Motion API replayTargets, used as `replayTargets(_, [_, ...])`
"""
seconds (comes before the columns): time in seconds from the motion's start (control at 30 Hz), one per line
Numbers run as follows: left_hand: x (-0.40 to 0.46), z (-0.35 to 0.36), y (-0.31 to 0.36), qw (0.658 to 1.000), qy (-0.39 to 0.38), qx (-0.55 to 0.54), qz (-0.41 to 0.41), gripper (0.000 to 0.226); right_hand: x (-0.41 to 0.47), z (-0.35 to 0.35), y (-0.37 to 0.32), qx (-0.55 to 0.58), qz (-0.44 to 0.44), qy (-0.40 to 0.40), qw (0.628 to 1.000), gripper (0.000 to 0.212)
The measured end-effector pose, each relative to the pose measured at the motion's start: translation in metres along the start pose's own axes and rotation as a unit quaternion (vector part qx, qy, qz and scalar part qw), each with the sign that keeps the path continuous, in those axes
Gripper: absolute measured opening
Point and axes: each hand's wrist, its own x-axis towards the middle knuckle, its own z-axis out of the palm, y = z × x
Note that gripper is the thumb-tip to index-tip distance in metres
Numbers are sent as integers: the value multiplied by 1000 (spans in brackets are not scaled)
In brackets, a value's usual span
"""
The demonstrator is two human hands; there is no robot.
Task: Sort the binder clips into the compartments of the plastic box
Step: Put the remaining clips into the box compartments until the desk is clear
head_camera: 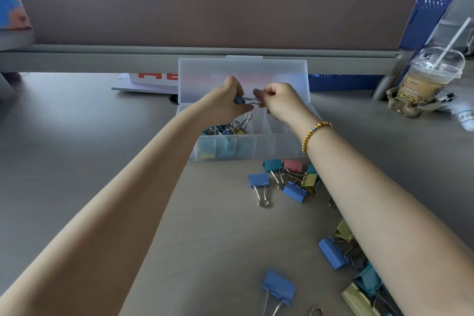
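Fingers of the left hand (225,100) pinched a blue clip (241,100) over the box (264,146); the right hand (277,100) pinched its wire handle; more clips (259,181) lay on the desk (77,123).

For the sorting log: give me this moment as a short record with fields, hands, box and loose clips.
left hand: grips a dark blue clip above the plastic box
right hand: pinches that clip's wire handles
box lid: open, standing up at the back
left compartment: holds a heap of mixed clips
right compartments: contents cannot be told
loose clips: blue, teal, pink and yellow-green on the table, in front of the box and under the right forearm
iced drink: far right
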Motion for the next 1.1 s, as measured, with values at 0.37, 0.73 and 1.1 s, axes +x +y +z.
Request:
replayTargets(0.37, [-10,-4,-8,999,50,4,7,34,2,2,-2,54,17,-16,998,12])
replayTargets(0.73, [-14,-8,-18,991,3,130,37,15,2,24,-5,-112,-69,-21,991,17])
replayTargets(1.1, [-9,-6,-12,967,-54,250,-3,32,-12,10,-4,-282,-93,-93,950,59])
